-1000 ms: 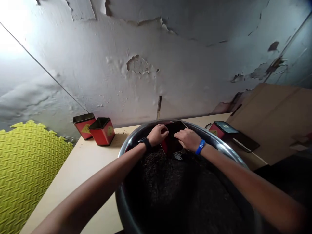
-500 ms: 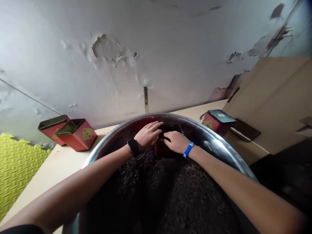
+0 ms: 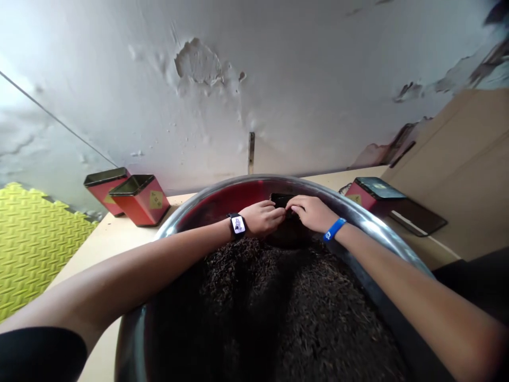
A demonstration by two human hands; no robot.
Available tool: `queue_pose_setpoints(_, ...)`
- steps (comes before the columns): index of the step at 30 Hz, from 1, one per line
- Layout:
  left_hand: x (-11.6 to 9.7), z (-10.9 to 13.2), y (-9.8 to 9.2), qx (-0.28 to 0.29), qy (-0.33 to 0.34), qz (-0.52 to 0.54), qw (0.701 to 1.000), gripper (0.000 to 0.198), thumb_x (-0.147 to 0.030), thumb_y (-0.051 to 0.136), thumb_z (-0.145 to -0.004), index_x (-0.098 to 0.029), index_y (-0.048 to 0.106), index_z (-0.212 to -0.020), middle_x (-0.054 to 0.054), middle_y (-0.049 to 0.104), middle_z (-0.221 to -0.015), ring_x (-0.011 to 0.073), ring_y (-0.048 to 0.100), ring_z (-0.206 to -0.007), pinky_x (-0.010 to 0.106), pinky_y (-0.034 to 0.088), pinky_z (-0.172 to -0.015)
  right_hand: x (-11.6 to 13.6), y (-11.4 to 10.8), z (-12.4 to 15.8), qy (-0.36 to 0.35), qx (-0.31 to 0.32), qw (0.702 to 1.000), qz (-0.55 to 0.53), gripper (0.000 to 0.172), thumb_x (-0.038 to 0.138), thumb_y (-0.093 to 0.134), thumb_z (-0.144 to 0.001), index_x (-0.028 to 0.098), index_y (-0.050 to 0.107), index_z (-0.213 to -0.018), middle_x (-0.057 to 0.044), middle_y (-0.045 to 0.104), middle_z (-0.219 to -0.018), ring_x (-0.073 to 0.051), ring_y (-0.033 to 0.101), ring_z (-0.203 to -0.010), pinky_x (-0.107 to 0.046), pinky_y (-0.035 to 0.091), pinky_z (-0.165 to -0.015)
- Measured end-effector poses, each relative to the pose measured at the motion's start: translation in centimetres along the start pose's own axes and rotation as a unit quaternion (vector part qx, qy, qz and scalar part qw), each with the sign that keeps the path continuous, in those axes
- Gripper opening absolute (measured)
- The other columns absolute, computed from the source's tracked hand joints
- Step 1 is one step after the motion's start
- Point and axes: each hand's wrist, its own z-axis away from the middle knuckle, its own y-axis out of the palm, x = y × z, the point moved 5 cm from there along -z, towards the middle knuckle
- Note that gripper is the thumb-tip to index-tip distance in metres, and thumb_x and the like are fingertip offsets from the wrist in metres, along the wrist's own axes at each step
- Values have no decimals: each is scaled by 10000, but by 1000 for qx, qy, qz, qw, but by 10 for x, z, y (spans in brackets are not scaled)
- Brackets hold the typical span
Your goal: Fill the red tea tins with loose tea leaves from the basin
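A big metal bowl (image 3: 178, 225) full of dark loose tea leaves (image 3: 278, 297) fills the foreground. At its far side a red tin (image 3: 280, 200) with a dark open top stands in the leaves, mostly hidden behind my hands. My left hand (image 3: 262, 218), with a black watch on the wrist, is closed on the tin's left side. My right hand (image 3: 312, 212), with a blue wristband, is closed on the tin's right rim. The fingertips of both hands meet over the tin.
Two open red tins (image 3: 137, 199) stand on the pale table (image 3: 115, 244) at the back left by the peeling wall. A closed red tin (image 3: 371, 192) and a dark flat lid (image 3: 417, 216) lie at the back right beside cardboard (image 3: 465, 170). Yellow foam mat (image 3: 32, 244) at left.
Both hands have drawn closer together over the tin, which now sits deeper in the leaves with less of it showing. The view has shifted a little.
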Motion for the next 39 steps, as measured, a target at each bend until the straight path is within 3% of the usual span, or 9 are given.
queue_pose_setpoints(5, -9, 3, -6, -14, 36, 8, 999, 286, -199, 340, -889, -109, 579, -1018, 98, 594, -1050, 144, 560, -771, 306, 445, -760, 2, -9, 0, 54, -54, 993, 88, 151, 188, 512, -797, 175, 637, -881, -43, 615, -893, -135, 569, -715, -260, 456, -703)
queue_pose_setpoints(10, -14, 2, -8, -17, 21, 51, 998, 263, -234, 365, -884, -129, 597, -947, 78, 606, -1011, 144, 549, -744, 306, 437, -728, 12, -6, 2, 47, -42, 976, 206, 233, 219, 553, -774, 196, 591, -1002, -58, 596, -997, -189, 556, -902, -294, 448, -723)
queue_pose_setpoints(15, -10, -1, -11, -10, -29, 121, 992, 247, -251, 373, -877, -148, 597, -888, 71, 624, -906, 151, 553, -789, 311, 416, -807, 4, -7, 3, 69, -14, 962, 264, 251, 265, 572, -764, 221, 581, -1010, -40, 622, -935, -207, 568, -866, -310, 438, -660)
queue_pose_setpoints(20, 4, 0, -16, 11, -113, 187, 976, 202, -237, 426, -849, -174, 590, -748, 0, 611, -704, 127, 558, -723, 396, 295, -998, -4, -13, 2, 95, -19, 963, 253, 233, 271, 571, -762, 229, 601, -989, -36, 637, -926, -195, 585, -830, -309, 432, -674)
queue_pose_setpoints(23, 12, 3, -18, 0, -133, 210, 969, 239, -275, 434, -859, -171, 625, -758, 40, 633, -920, 154, 561, -892, 354, 369, -946, -4, -15, 2, 94, -12, 964, 247, 210, 264, 544, -778, 219, 626, -965, -49, 648, -912, -202, 590, -840, -318, 440, -693)
queue_pose_setpoints(27, 23, 9, -13, -13, -176, 209, 962, 314, -361, 438, -866, -162, 658, -764, 84, 519, -1229, 221, 457, -1141, 389, 397, -948, 0, -13, 4, 81, 9, 966, 247, 215, 239, 536, -778, 207, 645, -960, -66, 652, -930, -213, 583, -893, -334, 445, -753)
queue_pose_setpoints(31, 27, 13, -5, 2, -201, 221, 954, 341, -376, 426, -874, -147, 653, -760, 97, 446, -1322, 220, 356, -1251, 385, 353, -1013, 4, -11, 5, 88, 0, 970, 228, 221, 225, 568, -741, 194, 629, -952, -78, 633, -993, -222, 573, -916, -331, 444, -755)
queue_pose_setpoints(34, 27, 14, -2, 15, -199, 227, 953, 337, -382, 429, -872, -154, 661, -785, 80, 423, -1349, 210, 312, -1283, 367, 331, -1035, 0, -7, 5, 119, -14, 982, 148, 225, 243, 581, -730, 199, 595, -950, -55, 650, -899, -198, 593, -829, -306, 443, -713)
queue_pose_setpoints(39, 29, 15, -4, 20, -203, 236, 950, 345, -395, 433, -867, -162, 674, -785, 70, 329, -1413, 221, 370, -1244, 369, 361, -1006, -4, -18, 2, 139, -54, 987, 58, 155, 267, 559, -755, 215, 616, -890, -23, 667, -795, -175, 603, -739, -289, 437, -693)
